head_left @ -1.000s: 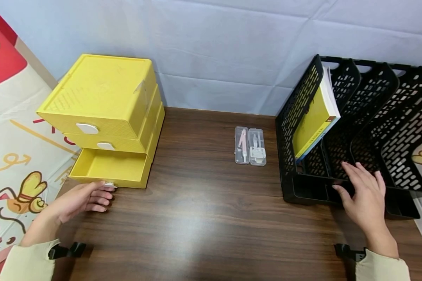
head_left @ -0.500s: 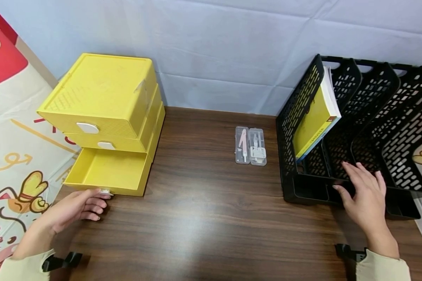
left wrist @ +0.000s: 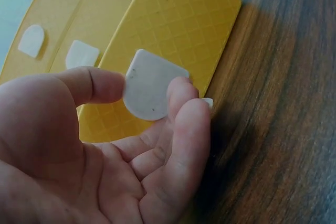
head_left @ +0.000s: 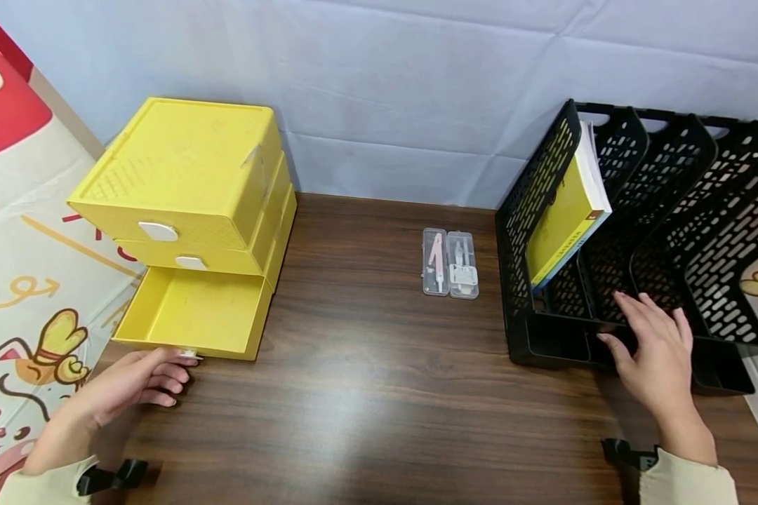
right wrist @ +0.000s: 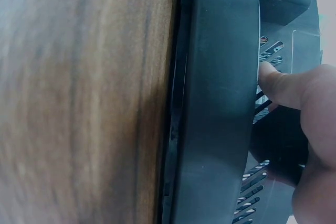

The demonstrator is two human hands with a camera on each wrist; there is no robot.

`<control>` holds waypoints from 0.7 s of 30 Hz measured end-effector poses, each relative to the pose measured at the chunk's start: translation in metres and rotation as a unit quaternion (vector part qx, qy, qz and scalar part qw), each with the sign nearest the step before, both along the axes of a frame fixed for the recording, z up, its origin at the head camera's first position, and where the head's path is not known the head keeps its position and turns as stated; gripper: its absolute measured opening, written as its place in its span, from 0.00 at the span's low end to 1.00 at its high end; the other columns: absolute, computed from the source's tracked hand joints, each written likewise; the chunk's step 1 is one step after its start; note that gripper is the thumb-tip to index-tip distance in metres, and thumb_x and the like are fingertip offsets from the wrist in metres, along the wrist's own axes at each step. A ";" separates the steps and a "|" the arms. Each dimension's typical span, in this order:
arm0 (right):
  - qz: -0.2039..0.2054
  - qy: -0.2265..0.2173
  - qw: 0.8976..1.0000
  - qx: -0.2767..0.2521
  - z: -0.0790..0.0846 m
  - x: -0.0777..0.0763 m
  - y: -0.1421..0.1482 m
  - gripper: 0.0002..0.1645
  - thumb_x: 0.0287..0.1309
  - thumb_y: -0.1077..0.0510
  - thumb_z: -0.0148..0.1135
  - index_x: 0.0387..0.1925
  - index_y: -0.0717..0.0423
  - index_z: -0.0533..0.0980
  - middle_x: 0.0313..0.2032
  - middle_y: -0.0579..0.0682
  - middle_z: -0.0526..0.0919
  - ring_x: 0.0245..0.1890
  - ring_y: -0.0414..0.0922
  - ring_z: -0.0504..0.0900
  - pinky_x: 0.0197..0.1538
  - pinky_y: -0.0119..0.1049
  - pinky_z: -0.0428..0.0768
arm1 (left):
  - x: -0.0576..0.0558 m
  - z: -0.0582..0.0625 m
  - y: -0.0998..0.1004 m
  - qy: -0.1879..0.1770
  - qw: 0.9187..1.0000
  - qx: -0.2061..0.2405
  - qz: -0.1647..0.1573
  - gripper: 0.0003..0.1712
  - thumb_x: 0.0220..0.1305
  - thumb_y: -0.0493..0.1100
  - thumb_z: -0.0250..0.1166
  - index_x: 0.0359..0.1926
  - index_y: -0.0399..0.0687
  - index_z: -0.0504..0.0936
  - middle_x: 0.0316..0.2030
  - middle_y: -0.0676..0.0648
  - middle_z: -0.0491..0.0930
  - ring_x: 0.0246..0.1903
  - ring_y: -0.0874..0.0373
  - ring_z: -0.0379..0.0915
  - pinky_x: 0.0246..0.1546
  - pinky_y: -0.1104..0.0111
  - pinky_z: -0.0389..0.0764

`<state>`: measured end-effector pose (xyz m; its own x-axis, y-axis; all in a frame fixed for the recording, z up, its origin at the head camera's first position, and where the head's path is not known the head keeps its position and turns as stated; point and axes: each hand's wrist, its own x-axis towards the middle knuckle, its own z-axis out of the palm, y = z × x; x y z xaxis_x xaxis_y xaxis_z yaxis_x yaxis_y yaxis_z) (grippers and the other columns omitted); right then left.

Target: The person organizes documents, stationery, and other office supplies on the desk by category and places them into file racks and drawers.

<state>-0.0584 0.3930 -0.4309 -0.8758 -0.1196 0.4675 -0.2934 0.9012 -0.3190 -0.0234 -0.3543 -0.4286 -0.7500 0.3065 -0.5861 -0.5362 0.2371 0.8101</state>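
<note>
At the left in the head view, my left hand (head_left: 140, 382) is at the pulled-out bottom drawer (head_left: 205, 308) of a yellow drawer unit (head_left: 180, 158). Thumb and fingers pinch the drawer's white handle (left wrist: 149, 85) from both sides in the left wrist view. Inside, the drawer shows a bare yellow floor. On the right, my right hand (head_left: 657, 351) rests over the front of a black file rack (head_left: 562, 344), fingers spread and relaxed. Its thumb lies at the rack's front rim (right wrist: 223, 103) in the right wrist view.
A clear case (head_left: 434, 280) with a pink compass lies unfolded on the brown wooden table (head_left: 366, 393). Books with a yellow cover (head_left: 559, 228) stand in the rack's leftmost slot. A pale cloth (head_left: 385, 91) hangs behind, and a printed cloth hangs at the left.
My left hand has drawn the bottom drawer further out toward me, slowing in the last half second. My right hand stays where it was.
</note>
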 end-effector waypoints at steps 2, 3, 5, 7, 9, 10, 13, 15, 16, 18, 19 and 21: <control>0.000 0.000 1.000 0.000 0.000 0.000 0.000 0.35 0.63 0.59 0.70 0.69 0.59 0.71 0.63 0.68 0.75 0.74 0.57 0.62 0.76 0.59 0.42 | 0.000 0.000 0.002 -0.001 1.000 -0.015 0.004 0.23 0.83 0.49 0.43 0.51 0.47 0.84 0.36 0.52 0.84 0.36 0.61 0.81 0.38 0.63 0.86; 0.000 0.000 1.000 0.000 0.000 0.000 0.000 0.35 0.63 0.59 0.70 0.69 0.59 0.71 0.63 0.68 0.75 0.74 0.57 0.62 0.76 0.59 0.42 | 0.000 0.000 0.002 0.000 1.000 -0.025 0.004 0.24 0.83 0.49 0.43 0.53 0.44 0.84 0.36 0.51 0.84 0.36 0.61 0.81 0.38 0.63 0.86; 0.000 0.000 1.000 0.000 0.000 0.000 0.000 0.35 0.62 0.60 0.70 0.70 0.59 0.71 0.63 0.68 0.75 0.74 0.57 0.62 0.76 0.59 0.42 | 0.001 0.001 0.004 0.002 0.999 -0.046 0.003 0.26 0.82 0.50 0.44 0.55 0.37 0.82 0.36 0.50 0.83 0.36 0.61 0.81 0.37 0.62 0.86; -0.001 -0.001 1.000 0.000 0.000 0.000 0.000 0.36 0.61 0.62 0.71 0.70 0.59 0.71 0.63 0.68 0.75 0.74 0.57 0.62 0.76 0.59 0.42 | 0.002 0.002 0.004 0.010 0.997 -0.071 -0.002 0.29 0.82 0.50 0.44 0.57 0.29 0.79 0.37 0.49 0.83 0.36 0.61 0.81 0.36 0.61 0.87; -0.001 -0.001 1.000 0.000 0.000 0.000 0.000 0.37 0.59 0.64 0.71 0.70 0.59 0.71 0.63 0.68 0.75 0.74 0.57 0.62 0.76 0.58 0.42 | 0.003 0.004 0.004 0.018 0.995 -0.095 -0.012 0.31 0.83 0.51 0.44 0.58 0.24 0.76 0.36 0.48 0.82 0.35 0.61 0.81 0.35 0.60 0.87; -0.001 -0.001 1.000 0.000 -0.001 0.000 0.000 0.38 0.59 0.64 0.72 0.70 0.59 0.71 0.63 0.68 0.75 0.74 0.57 0.62 0.76 0.59 0.42 | 0.003 0.005 0.003 0.020 0.994 -0.104 -0.016 0.31 0.83 0.51 0.44 0.58 0.22 0.76 0.36 0.48 0.82 0.35 0.61 0.81 0.34 0.60 0.87; 0.000 0.000 1.000 0.000 -0.001 0.000 0.000 0.37 0.59 0.64 0.72 0.70 0.59 0.71 0.63 0.68 0.75 0.74 0.57 0.62 0.76 0.58 0.42 | 0.003 0.010 0.000 0.024 0.992 -0.116 -0.032 0.31 0.83 0.51 0.45 0.55 0.22 0.77 0.36 0.47 0.82 0.35 0.60 0.81 0.33 0.60 0.87; 0.000 0.001 1.000 0.000 -0.001 0.000 0.000 0.37 0.60 0.63 0.71 0.70 0.59 0.71 0.63 0.68 0.75 0.74 0.57 0.62 0.77 0.58 0.42 | 0.003 0.013 -0.001 0.021 0.993 -0.113 -0.036 0.30 0.83 0.52 0.46 0.52 0.25 0.79 0.36 0.47 0.82 0.35 0.59 0.81 0.34 0.60 0.87; 0.001 0.001 1.000 0.000 -0.001 0.000 0.000 0.37 0.60 0.63 0.71 0.70 0.59 0.71 0.63 0.68 0.75 0.74 0.57 0.62 0.77 0.58 0.42 | 0.003 0.015 -0.002 0.020 0.993 -0.108 -0.038 0.29 0.83 0.52 0.46 0.51 0.26 0.79 0.36 0.46 0.82 0.35 0.58 0.81 0.34 0.59 0.87; 0.000 0.001 1.000 0.000 -0.001 0.000 0.000 0.37 0.59 0.64 0.71 0.70 0.59 0.71 0.63 0.68 0.75 0.74 0.57 0.62 0.77 0.57 0.42 | 0.002 0.018 -0.003 0.021 0.994 -0.096 -0.040 0.28 0.83 0.51 0.46 0.49 0.29 0.80 0.36 0.46 0.83 0.36 0.57 0.82 0.35 0.59 0.87; -0.001 0.001 1.000 0.001 -0.001 0.000 0.000 0.38 0.58 0.65 0.72 0.70 0.59 0.71 0.63 0.68 0.75 0.74 0.57 0.62 0.77 0.57 0.42 | 0.002 0.019 -0.004 0.023 0.995 -0.090 -0.040 0.27 0.83 0.51 0.46 0.48 0.30 0.81 0.36 0.45 0.83 0.36 0.56 0.82 0.35 0.59 0.87; -0.002 0.000 1.000 0.000 -0.001 0.000 0.000 0.39 0.57 0.67 0.72 0.70 0.59 0.71 0.63 0.68 0.75 0.74 0.57 0.62 0.77 0.58 0.42 | 0.002 0.022 -0.005 0.032 0.996 -0.074 -0.045 0.26 0.83 0.49 0.45 0.47 0.31 0.81 0.37 0.45 0.84 0.37 0.55 0.83 0.35 0.58 0.87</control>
<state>-0.0583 0.3927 -0.4316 -0.8764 -0.1160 0.4674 -0.2896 0.9025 -0.3189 -0.0219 -0.3592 -0.4068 -0.7603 0.2882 -0.5821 -0.4565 0.4004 0.7945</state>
